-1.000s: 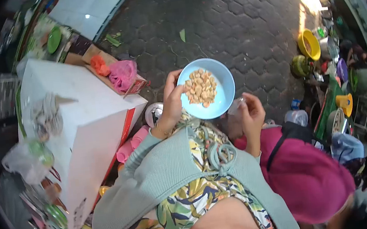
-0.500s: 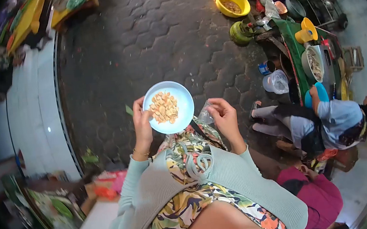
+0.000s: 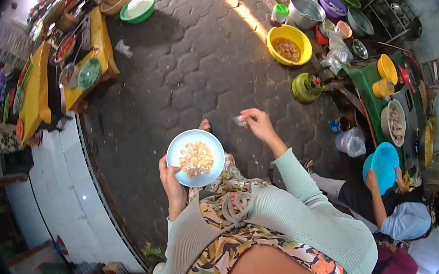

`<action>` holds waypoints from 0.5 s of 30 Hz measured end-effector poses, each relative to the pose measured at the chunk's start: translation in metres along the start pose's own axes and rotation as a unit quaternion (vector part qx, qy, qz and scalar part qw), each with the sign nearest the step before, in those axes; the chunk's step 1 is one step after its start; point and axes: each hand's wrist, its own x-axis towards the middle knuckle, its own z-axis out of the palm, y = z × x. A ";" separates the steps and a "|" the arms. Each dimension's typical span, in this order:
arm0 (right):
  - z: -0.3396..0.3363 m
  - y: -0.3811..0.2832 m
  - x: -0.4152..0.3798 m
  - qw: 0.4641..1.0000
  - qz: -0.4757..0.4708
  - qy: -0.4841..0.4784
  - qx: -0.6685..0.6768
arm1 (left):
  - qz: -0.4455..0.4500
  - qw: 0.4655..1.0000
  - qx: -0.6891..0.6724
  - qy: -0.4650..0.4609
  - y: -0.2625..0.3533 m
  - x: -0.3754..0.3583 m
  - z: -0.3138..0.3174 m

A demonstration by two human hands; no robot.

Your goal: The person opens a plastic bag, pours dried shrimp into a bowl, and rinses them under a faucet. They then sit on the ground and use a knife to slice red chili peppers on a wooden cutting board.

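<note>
My left hand (image 3: pixel 173 184) grips a light blue plate (image 3: pixel 210 141) by its left side, the thumb lying over the rim. On the plate is a loose heap of pale yellow-brown pieces (image 3: pixel 196 158), like sliced garlic or chips. My right hand (image 3: pixel 258 124), held out to the right and apart from the plate, pinches a small crumpled clear plastic bag (image 3: pixel 240 120). Below the plate, one of my feet (image 3: pixel 205 125) shows at its far edge.
Dark paving stones (image 3: pixel 170 88) lie ahead. To the right stand a yellow basin (image 3: pixel 303 41), a green gas cylinder (image 3: pixel 306 89) and a green-covered table (image 3: pixel 364 88). A person there holds a blue basin (image 3: pixel 387 161). Yellow benches (image 3: pixel 102 36) and a green basin (image 3: pixel 138 15) are at the upper left.
My right hand has moved up and away from the plate with the plastic bag. The plate has shifted slightly left and down. The nearby person now tips up the blue basin.
</note>
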 end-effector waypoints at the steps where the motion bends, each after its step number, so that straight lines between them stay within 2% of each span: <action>1: 0.004 0.042 0.020 0.997 -0.041 0.039 -0.060 | -0.006 1.000 0.009 -0.009 0.002 0.032 0.006; 3: -0.014 0.102 0.036 0.962 -0.033 0.005 -0.272 | 0.001 0.999 0.042 0.012 0.015 0.091 0.022; 5: -0.025 0.126 0.014 0.947 0.123 0.006 -0.296 | 0.009 0.998 0.047 -0.051 0.048 0.143 0.055; 6: -0.028 0.159 -0.004 0.950 0.200 0.051 -0.236 | 0.015 0.996 0.055 -0.068 0.056 0.175 0.064; 7: -0.032 0.183 -0.025 0.931 0.185 0.089 -0.301 | 0.029 0.994 0.057 -0.085 0.066 0.210 0.078; 8: -0.044 0.214 -0.045 0.934 0.238 0.076 -0.257 | 0.033 0.994 0.054 -0.093 0.075 0.241 0.095; 9: -0.055 0.200 -0.058 0.851 0.253 -0.063 -0.457 | 0.039 0.989 0.077 -0.116 0.087 0.267 0.114; 10: -0.060 0.210 -0.084 0.782 0.360 -0.092 -0.501 | 0.051 0.984 0.099 -0.136 0.098 0.279 0.126; 11: -0.069 0.218 -0.094 0.762 0.308 -0.144 -0.551 | 0.058 0.984 0.100 -0.135 0.109 0.307 0.149; 12: -0.070 0.278 -0.127 0.785 0.314 -0.149 -0.513 | 0.077 0.977 0.121 -0.156 0.117 0.330 0.173; 13: -0.067 0.308 -0.147 0.791 0.313 -0.050 -0.524 | 0.095 0.969 0.145 -0.177 0.122 0.353 0.195; 14: -0.070 0.295 -0.142 0.759 0.329 -0.121 -0.548 | 0.082 0.970 0.117 -0.195 0.123 0.379 0.213; 15: -0.072 0.280 -0.124 0.742 0.379 -0.138 -0.535 | 0.081 0.969 0.117 -0.200 0.125 0.402 0.234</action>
